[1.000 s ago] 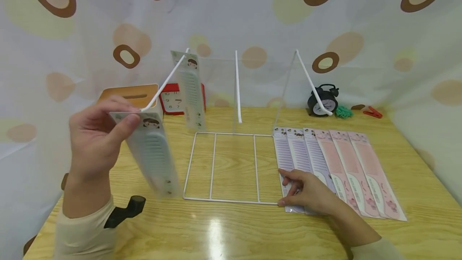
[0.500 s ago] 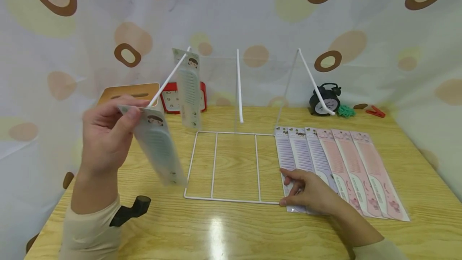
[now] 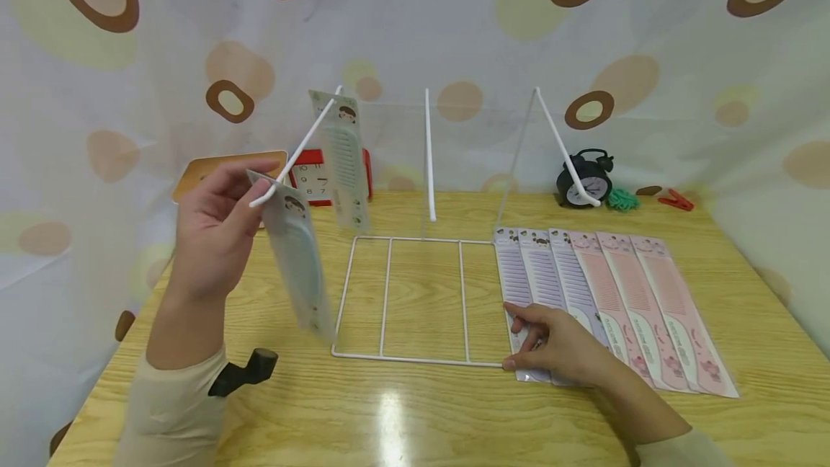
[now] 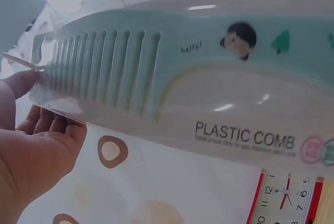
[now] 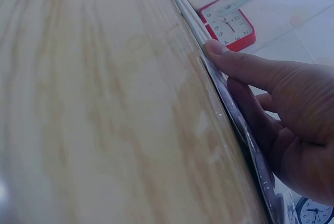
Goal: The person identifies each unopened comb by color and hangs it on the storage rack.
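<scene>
My left hand (image 3: pixel 217 236) pinches the top of a clear package with a green plastic comb (image 4: pixel 104 62). The package hangs on the left prong of a white wire rack (image 3: pixel 421 362), and the prong's tip (image 3: pixel 259 199) sticks out in front of it. Farther back on that prong hangs another packaged green comb (image 3: pixel 344 157). My right hand (image 3: pixel 560 344) holds the rack's front right base corner, thumb (image 5: pixel 216 47) on the wire and index finger farther along the side rod. Beneath this hand lie packaged purple combs (image 3: pixel 541 272).
Packaged pink combs (image 3: pixel 671 301) overlap in a row right of the purple ones. Along the back stand a wooden-lidded box (image 3: pixel 194 168), a red clock (image 3: pixel 314 179) and a black alarm clock (image 3: pixel 583 182). Green cord (image 3: pixel 622 199) and a red clip (image 3: pixel 676 199) lie nearby.
My left hand has moved right and back along the prong, taking the green comb package with it; the prong's tip now shows in front. My right hand stays at the rack's corner.
</scene>
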